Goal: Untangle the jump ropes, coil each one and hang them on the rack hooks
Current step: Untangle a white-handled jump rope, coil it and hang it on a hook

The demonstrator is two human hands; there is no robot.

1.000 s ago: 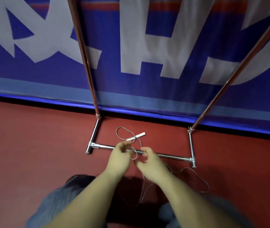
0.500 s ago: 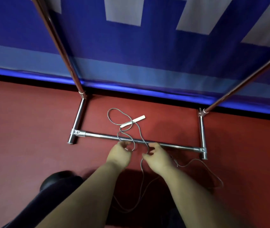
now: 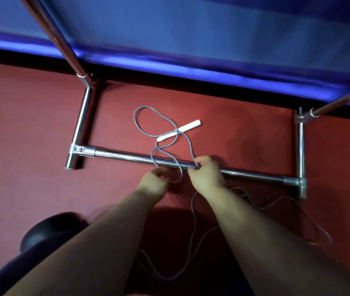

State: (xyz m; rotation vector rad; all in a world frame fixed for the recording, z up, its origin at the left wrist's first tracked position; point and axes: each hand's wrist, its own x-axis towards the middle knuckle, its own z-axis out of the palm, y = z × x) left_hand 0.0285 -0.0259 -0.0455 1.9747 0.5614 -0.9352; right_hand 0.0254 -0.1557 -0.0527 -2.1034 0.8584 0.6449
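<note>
A thin grey jump rope [image 3: 144,116] lies looped on the red floor and crosses the rack's chrome bottom bar [image 3: 127,156]. Its white handle [image 3: 179,130] rests on the floor beyond the bar. My right hand [image 3: 207,175] grips a strand of the rope right at the bar. My left hand [image 3: 153,184] sits just in front of the bar with curled fingers pinching a low loop of the same rope. More rope trails back between my arms and off to the right.
The chrome rack base has side feet at left [image 3: 82,124] and right [image 3: 301,150], with two brown uprights [image 3: 63,43] rising from them. A blue padded wall [image 3: 191,39] stands close behind. My knee [image 3: 48,233] is at the lower left.
The view has tilted down and closer to the floor. My right hand moved forward to the bar and took hold of a strand there; my left hand drew back slightly.
</note>
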